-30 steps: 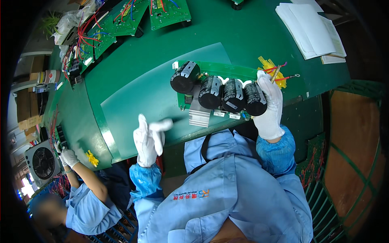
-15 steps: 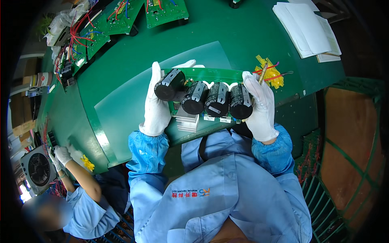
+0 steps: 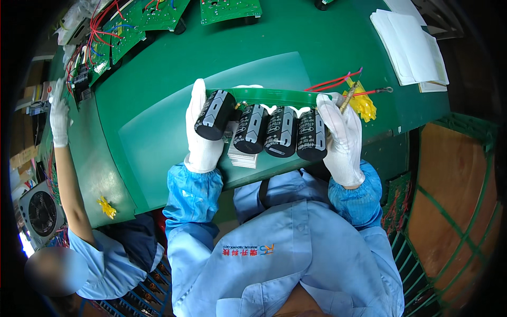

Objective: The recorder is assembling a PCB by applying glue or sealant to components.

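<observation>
A green circuit board is held up above the near edge of the table, tilted steeply on its edge. My left hand grips its left end and my right hand its right end, both in white gloves. Several large black capacitors stick out from the board toward me. A silver finned heat sink shows below them at the left. Behind the right fingers sits a thin brownish stick; whether they grip it is unclear. Red wires show behind the board's right end, near a crumpled yellow bundle.
A translucent sheet covers part of the green table. More boards with wires lie at the far left, white papers at the far right. On the left, a co-worker's gloved hand reaches over the table, past a small yellow bundle.
The board has tipped more upright, so its face shows less and the capacitors show more of their sides. Red wires have come into view behind it. The co-worker's arm has stretched far forward.
</observation>
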`<act>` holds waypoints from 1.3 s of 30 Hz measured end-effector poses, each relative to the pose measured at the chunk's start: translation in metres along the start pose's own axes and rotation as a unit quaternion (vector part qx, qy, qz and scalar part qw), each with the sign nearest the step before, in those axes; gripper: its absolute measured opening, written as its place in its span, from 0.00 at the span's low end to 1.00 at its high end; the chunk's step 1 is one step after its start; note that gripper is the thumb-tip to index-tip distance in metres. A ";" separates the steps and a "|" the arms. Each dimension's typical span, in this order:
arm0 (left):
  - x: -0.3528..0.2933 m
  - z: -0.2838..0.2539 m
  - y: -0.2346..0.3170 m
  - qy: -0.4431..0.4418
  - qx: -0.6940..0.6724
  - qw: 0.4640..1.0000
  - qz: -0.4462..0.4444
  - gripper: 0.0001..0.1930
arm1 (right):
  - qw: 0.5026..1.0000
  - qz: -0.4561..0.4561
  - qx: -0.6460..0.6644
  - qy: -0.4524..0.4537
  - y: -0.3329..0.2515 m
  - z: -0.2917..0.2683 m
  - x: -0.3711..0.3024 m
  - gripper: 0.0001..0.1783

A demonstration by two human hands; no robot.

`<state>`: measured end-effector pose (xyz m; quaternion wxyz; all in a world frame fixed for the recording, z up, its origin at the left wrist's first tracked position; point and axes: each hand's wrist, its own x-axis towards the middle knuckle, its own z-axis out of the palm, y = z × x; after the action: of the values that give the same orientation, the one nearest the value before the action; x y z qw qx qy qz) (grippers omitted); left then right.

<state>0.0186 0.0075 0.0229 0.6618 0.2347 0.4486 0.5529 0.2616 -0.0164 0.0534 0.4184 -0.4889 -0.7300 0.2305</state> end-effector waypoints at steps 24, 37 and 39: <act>0.019 -0.019 -0.004 0.130 0.230 0.961 0.078 0.30 | 0.938 -0.049 -0.315 -0.133 -0.006 -0.019 -0.023 0.28; 0.017 -0.018 -0.005 0.139 0.224 0.959 0.099 0.31 | 0.893 -0.075 -0.409 -0.171 -0.018 -0.016 -0.011 0.27; 0.020 -0.022 -0.009 0.150 0.229 0.957 0.093 0.31 | 0.896 -0.095 -0.409 -0.145 -0.013 -0.017 -0.012 0.26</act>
<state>0.0044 0.0198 -0.0020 0.4612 0.3354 0.6335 0.5230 0.2712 -0.0340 0.0680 0.0910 -0.5062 -0.8554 -0.0615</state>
